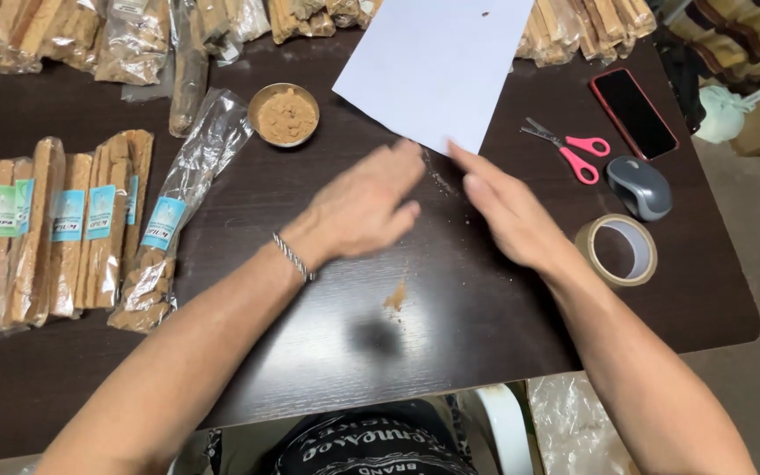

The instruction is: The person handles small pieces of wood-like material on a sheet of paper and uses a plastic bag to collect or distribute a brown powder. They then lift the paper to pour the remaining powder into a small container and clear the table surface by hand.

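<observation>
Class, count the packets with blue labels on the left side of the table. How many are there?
4 show blue labels: three side by side, and one angled clear packet nearest the left hand. A fifth label between them is partly hidden.

On the dark counter [485,334]: scissors [569,148], phone [633,112], mouse [639,186], tape roll [617,251], a bowl [284,114] of brown powder, and packets [54,237] of wooden sticks at left.

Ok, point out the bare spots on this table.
Bare: the near edge of the dark table below both hands, past the small crumb pile; also between the metal bowl and left hand. Crowded: wrapped sticks left, scissors, mouse, tape right.
</observation>
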